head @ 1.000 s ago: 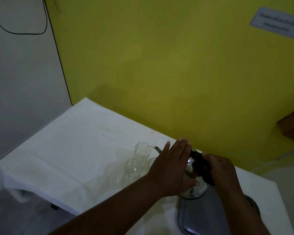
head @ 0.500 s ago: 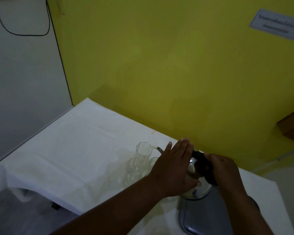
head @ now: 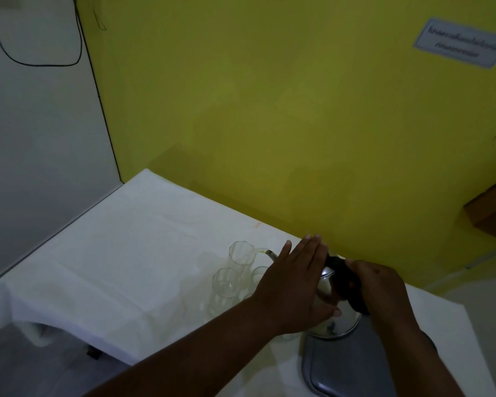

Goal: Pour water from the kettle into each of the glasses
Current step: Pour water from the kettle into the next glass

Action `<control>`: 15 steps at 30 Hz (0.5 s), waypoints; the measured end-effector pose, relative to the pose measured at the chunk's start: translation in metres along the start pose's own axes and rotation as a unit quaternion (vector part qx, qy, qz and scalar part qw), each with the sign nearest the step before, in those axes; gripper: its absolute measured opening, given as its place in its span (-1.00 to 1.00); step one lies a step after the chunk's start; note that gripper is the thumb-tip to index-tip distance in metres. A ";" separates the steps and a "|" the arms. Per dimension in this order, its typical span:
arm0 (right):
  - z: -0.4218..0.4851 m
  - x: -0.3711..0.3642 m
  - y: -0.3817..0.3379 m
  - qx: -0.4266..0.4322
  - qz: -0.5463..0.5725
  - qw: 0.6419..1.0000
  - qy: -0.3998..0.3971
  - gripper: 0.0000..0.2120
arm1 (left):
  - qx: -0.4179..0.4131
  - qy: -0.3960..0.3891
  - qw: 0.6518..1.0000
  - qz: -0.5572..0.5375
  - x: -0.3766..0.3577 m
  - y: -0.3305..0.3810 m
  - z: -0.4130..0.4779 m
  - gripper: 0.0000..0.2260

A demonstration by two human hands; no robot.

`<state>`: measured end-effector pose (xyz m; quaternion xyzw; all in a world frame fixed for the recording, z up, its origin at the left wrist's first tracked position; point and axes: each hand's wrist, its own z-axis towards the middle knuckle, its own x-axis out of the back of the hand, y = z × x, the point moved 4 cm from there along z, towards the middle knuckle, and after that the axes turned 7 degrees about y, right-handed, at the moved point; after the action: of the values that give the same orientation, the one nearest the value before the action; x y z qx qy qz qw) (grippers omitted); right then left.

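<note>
A shiny metal kettle [head: 331, 325] with a black handle is tilted to the left above the table. My right hand [head: 381, 287] grips the black handle. My left hand [head: 294, 285] lies flat with fingers extended on the kettle's lid and side. The thin spout [head: 270, 254] reaches the rim of the far clear glass [head: 241, 253], and a pale stream runs from it into that glass. A second clear glass [head: 226, 282] stands nearer me, and a third glass [head: 259, 274] is partly hidden behind my left hand.
The table wears a white cloth [head: 121, 253] and stands against a yellow wall. A grey metal tray [head: 344, 371] lies at the near right, under the kettle. A brown box [head: 493, 213] sits at the right edge.
The kettle and both hands hold almost the same pose over the glasses. The view has shifted slightly; the spout stays at the far glass.
</note>
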<state>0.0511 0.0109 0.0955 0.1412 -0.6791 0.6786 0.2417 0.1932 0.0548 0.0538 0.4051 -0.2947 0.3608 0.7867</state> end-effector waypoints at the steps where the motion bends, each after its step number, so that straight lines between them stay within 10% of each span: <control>1: 0.000 0.000 0.001 0.000 -0.002 1.000 0.000 -0.69 | -0.001 -0.001 1.000 0.000 0.000 0.000 0.000 -0.11; 15: -0.002 0.002 -0.003 -0.007 0.012 1.000 0.006 -0.64 | -0.003 0.002 1.000 0.004 0.002 0.000 0.000 -0.11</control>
<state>0.0514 0.0134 0.0988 0.1274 -0.6841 0.6773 0.2389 0.1943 0.0551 0.0551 0.4005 -0.2957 0.3635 0.7874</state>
